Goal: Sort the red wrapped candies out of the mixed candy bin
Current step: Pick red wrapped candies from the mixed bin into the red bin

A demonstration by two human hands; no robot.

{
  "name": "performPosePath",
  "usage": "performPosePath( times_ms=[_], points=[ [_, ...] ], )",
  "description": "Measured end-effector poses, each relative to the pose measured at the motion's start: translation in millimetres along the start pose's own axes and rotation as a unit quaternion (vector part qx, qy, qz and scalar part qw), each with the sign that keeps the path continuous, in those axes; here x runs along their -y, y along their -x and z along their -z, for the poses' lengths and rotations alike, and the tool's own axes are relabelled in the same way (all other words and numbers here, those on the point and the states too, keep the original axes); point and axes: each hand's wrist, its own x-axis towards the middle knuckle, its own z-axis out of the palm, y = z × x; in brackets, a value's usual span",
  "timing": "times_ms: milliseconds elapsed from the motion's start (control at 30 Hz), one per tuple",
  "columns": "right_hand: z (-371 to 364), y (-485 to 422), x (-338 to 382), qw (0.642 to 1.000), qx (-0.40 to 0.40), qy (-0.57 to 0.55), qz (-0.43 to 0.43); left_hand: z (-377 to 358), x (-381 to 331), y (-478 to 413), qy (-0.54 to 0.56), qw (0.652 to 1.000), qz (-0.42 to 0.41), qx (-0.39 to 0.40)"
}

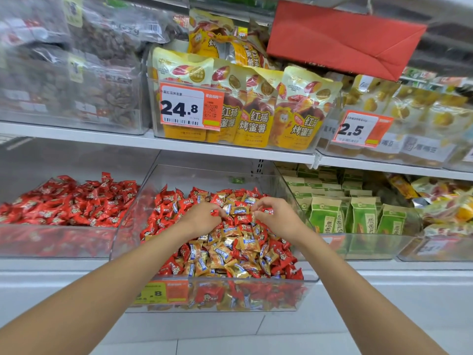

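Digging into the mixed candy bin (309, 279) on the low shelf, both hands work near the far middle of the pile. The left hand (203, 217) has its fingers (217, 211) curled down and pinched on what looks like one of the red wrapped candies (169, 201). The right hand (276, 213) has its fingers (258, 208) curled too, closed on another red one just beside it. The hands are near each other but not touching. Lots of red ones lie in this bin: a thick bunch down the left side, more along the far edge, and more in the near right corner. The gold candies (230, 252) sit mostly in the middle, mixed in with red. The bin on the left (51, 242) holds only red candy, so it looks like the place where the picked ones go. I think the job is far from done, with many handfuls left to pull out.
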Motion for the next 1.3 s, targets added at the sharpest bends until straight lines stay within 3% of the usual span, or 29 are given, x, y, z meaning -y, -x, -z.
performPosePath(
  times_ms=[167, 300, 400, 600, 833, 1100, 1300],
  points=[
    [-18.4, -15.1, 2.0, 0.994, 0.038, 0.106, 0.005, 7.5, 28.4, -4.4, -0.038, 0.998, 0.021, 0.042],
    [-24.1, -21.0, -2.3, 0.967, 0.047, 0.249, 0.015, 4.5, 26.4, -5.1, -0.071, 0.994, 0.025, 0.079],
    [-23.4, -23.1, -3.7, 0.963, 0.054, 0.264, 0.01, 1.6, 21.7, -8.5, -0.066, 0.993, 0.041, 0.091],
    [-17.8, -18.2, -2.3, 0.987, 0.046, 0.151, -0.008, -3.8, 19.3, -3.7, -0.028, 0.998, 0.044, 0.036],
    [-9.1, -2.1, 0.9, 0.997, 0.043, 0.06, -0.007, -2.5, 11.8, 7.3, -0.045, 0.994, 0.02, 0.1],
    [-4.1, 9.0, 2.6, 0.999, 0.037, -0.021, -0.015, 12.7, 7.9, 27.7, 0.121, 0.992, 0.032, 0.014],
    [0.8, 20.1, 25.0, 0.996, 0.026, -0.076, 0.029, 51.1, 0.8, 68.8, 0.061, 0.997, -0.002, -0.048]
  ],
)
